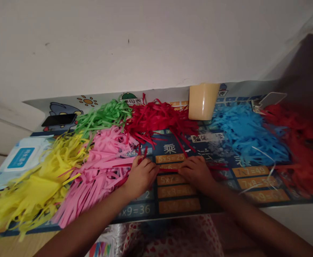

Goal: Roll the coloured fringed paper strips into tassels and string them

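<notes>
Both hands are closed over a narrow red strip (168, 170) that runs across the gap between them, low above the printed desk mat (178, 210). My left hand (142, 176) grips its left part, beside a pile of pink strips (100, 171). On the other side, my right hand (196, 174) pinches the strip, and more red ends stick out past its knuckles. Just beyond the hands lies a heap of dark red strips (159, 119). Whether the strip is paper or ribbon I cannot tell.
Yellow strips (44, 178) and green strips (105, 116) lie to the left, near a wipes packet (22, 159) and a black phone (58, 120). A cream cup (203, 101) stands at the back. Blue strips (250, 132) and orange-red strips (301, 153) lie right.
</notes>
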Demonstrator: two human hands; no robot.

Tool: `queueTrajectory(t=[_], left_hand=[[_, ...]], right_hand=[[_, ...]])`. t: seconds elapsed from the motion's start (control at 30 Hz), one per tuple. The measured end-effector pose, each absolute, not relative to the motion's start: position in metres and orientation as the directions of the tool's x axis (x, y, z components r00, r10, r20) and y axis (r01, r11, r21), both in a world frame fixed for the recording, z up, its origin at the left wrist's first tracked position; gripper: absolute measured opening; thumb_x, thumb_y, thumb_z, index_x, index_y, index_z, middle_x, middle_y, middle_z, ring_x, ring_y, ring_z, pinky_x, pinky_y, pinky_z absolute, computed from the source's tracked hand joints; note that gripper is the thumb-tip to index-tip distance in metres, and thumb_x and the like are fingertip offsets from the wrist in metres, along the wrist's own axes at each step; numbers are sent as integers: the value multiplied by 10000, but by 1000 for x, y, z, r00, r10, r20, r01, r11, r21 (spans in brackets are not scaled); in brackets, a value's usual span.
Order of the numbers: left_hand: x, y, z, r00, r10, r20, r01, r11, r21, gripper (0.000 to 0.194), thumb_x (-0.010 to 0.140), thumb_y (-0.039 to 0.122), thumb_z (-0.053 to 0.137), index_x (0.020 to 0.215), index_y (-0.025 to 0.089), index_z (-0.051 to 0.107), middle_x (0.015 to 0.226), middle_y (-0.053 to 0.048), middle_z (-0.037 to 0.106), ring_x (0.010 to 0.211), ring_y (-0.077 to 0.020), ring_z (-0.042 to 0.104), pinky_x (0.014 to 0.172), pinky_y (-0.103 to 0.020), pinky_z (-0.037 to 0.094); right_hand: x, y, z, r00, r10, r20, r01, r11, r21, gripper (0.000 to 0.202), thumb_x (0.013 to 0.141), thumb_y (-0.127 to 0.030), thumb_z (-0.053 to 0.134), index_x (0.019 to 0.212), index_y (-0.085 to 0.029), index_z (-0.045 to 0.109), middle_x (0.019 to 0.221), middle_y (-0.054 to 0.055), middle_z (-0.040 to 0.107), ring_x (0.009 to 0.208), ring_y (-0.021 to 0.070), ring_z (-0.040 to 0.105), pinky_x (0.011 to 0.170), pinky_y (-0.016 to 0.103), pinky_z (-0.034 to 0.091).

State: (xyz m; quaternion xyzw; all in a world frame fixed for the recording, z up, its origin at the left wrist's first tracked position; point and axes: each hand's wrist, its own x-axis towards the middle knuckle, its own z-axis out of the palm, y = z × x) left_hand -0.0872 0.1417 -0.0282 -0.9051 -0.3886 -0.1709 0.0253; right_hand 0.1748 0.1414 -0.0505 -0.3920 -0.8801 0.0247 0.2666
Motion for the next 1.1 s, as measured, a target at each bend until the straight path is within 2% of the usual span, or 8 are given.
queueTrajectory(t=[0.13, 0.37, 0.53, 0.63, 0.73, 0.87, 1.0, 1.1], left_hand=[[-89, 145, -30, 576, 754, 315, 724, -650, 231, 145, 950, 233, 530, 931, 205, 671, 882, -24, 680, 882, -194, 549, 912, -425, 320], [-85, 154, -29, 546, 819, 177, 769, -574, 281, 135, 928, 216, 542, 852, 173, 645, 863, -44, 643, 860, -214, 509, 801, -383, 341], [-82, 159, -22, 585, 800, 132, 780, -599, 181, 96, 904, 226, 584, 840, 186, 642, 835, -37, 631, 861, -218, 507, 842, -415, 335], [-83, 157, -23, 724, 659, 206, 649, -751, 121, 167, 903, 195, 612, 1052, 263, 639, 948, -1, 668, 963, -211, 514, 943, -458, 297], [-80, 153, -24, 804, 550, 225, 557, -830, 39, 221, 907, 195, 616, 1114, 272, 622, 960, 15, 678, 976, -197, 525, 992, -479, 295], [-64, 150, -23, 784, 583, 213, 601, -799, -25, 161, 933, 139, 522, 918, 199, 671, 826, 12, 647, 873, -173, 559, 1061, -532, 284], [-55, 155, -26, 755, 583, 300, 616, -787, -19, 215, 898, 97, 541, 741, 186, 658, 689, 17, 615, 745, -157, 569, 1046, -539, 317], [-61, 152, -16, 748, 521, 411, 577, -816, -15, 186, 902, 126, 559, 764, 195, 663, 667, 25, 639, 677, -138, 574, 1023, -508, 344]], right_hand=[[183, 144, -50, -481, 797, 366, 630, 604, -488, 103, 851, -236, 698, 748, -227, 703, 868, 7, 691, 878, 192, 532, 786, 357, 309], [178, 146, -41, -400, 898, 182, 716, 430, -550, 138, 796, -199, 710, 673, -201, 647, 883, 28, 657, 900, 209, 538, 780, 353, 331], [172, 154, -34, -369, 929, 24, 803, 332, -496, 65, 770, -213, 729, 756, -219, 665, 870, 15, 650, 873, 206, 538, 753, 341, 330], [170, 149, -31, -462, 877, 135, 760, 470, -449, 84, 814, -192, 697, 862, -261, 705, 926, 15, 686, 915, 212, 538, 779, 371, 300], [167, 140, -29, -608, 741, 286, 697, 670, -256, 82, 902, -206, 620, 898, -239, 695, 887, 17, 701, 903, 204, 536, 804, 404, 282], [160, 140, -35, -745, 612, 266, 635, 773, -1, 140, 925, -143, 548, 852, -179, 662, 864, 36, 679, 848, 204, 527, 811, 403, 303], [152, 151, -38, -689, 654, 312, 674, 737, -59, 179, 897, -144, 570, 744, -200, 646, 765, 18, 662, 802, 190, 548, 802, 388, 313], [151, 143, -17, -616, 696, 369, 708, 695, -126, 143, 870, -167, 608, 746, -213, 661, 752, 13, 672, 783, 189, 570, 741, 373, 313]])
